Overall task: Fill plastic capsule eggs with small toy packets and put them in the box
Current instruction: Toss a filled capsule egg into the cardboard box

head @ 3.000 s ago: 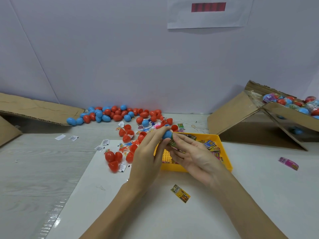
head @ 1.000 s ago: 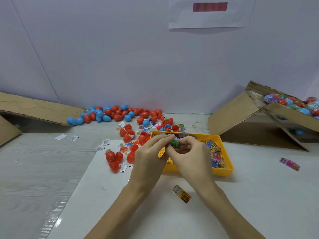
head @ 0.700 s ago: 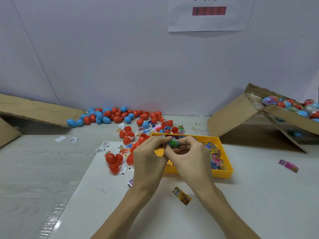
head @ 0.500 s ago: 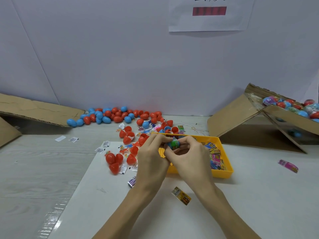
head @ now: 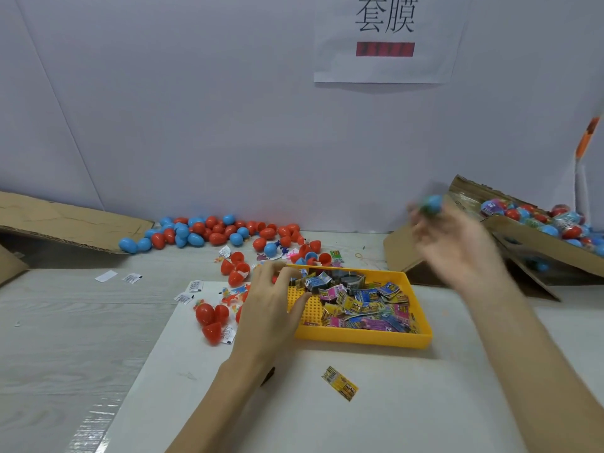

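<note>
My right hand [head: 457,243] is raised at the right and blurred, its fingertips holding a blue capsule egg [head: 432,204] just left of the tilted cardboard box [head: 536,238], which holds several filled eggs [head: 555,220]. My left hand [head: 273,300] rests palm down at the left edge of the yellow tray [head: 362,338], fingers spread over the packets and holding nothing. The tray is full of small toy packets [head: 362,300]. Loose red and blue eggs [head: 209,232] lie in a heap along the back wall.
Open red egg halves [head: 210,318], small white slips [head: 191,291] and tiny toys lie left of the tray on a white sheet. One stray packet [head: 340,383] lies in front of the tray. A flattened cardboard flap [head: 62,222] stands at the far left.
Both hands were pressing the egg together over the tray. Now my right hand has swung up and right with the egg toward the box, while my left hand dropped onto the tray's left edge.
</note>
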`<state>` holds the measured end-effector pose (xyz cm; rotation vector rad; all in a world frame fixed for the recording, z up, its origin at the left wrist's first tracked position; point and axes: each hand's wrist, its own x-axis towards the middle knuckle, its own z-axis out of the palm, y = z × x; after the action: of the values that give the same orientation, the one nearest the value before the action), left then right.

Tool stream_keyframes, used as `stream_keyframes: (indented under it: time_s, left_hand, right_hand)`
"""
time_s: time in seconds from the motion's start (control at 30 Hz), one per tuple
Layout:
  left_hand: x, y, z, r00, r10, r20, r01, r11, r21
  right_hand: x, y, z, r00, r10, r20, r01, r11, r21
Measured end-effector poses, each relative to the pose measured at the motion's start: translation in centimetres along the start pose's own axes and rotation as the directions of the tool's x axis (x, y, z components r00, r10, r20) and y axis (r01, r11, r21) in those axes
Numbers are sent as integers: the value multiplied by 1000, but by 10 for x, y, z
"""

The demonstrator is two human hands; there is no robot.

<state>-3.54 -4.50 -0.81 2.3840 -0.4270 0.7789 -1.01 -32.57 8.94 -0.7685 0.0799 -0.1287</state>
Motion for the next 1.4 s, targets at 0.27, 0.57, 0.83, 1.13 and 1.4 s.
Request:
stream_keyframes:
  time_s: [0.27,0.57,0.83,1.13,1.4]
  left_hand:
    - [-1,-6,7,998,-12,56,11,1000,19]
    - [0,-10,8,972,-166,167,176,983,-46]
    - [54,-30,-6,930,-181,319,111,968,224]
    - [142,-146,-15,851,-481,209,280,754,594]
    - [126,-171,-8,869,-451,204,317,823,472]
  right_hand:
    - [8,10,-17,997,49,-67,-54,996,-75]
    - [-17,106,-3,946,310,96,-273,920,-281]
    - [-10,111,-13,946,294,136,-246,926,-287]
    - [-14,111,-14,957,260,127,-214,931,-297]
    - [-11,114,-12,959,259,116,-208,920,-333]
